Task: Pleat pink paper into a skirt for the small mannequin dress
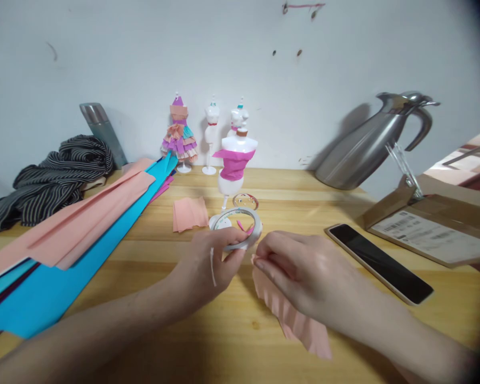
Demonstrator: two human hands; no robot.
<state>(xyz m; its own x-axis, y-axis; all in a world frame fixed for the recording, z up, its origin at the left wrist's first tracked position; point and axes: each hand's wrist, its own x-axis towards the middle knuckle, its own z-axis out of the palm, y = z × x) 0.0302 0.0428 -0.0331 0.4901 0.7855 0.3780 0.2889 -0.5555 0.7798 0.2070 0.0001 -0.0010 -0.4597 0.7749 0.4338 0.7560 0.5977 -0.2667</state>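
Note:
My left hand (220, 261) is closed on a roll of white tape (256, 229), pinching its ring between thumb and fingers. A thin white strip (213, 266) lies across the back of that hand. My right hand (300, 266) is closed on the upper end of a pleated piece of pink crepe paper (292, 312), which hangs down toward the table. Just beyond the tape stands a small white dress form (230, 184) with magenta paper (237, 164) wrapped round its chest. Left of its base lie some cut pink crepe pieces (190, 214).
Long folded crepe sheets, pink and blue (100, 250), spread over the left side beside a striped cloth (60, 170) and a flask (104, 130). Behind stand a dressed mannequin (180, 133) and other forms. A phone (380, 261), cardboard box (436, 224) and steel jug (360, 144) occupy the right.

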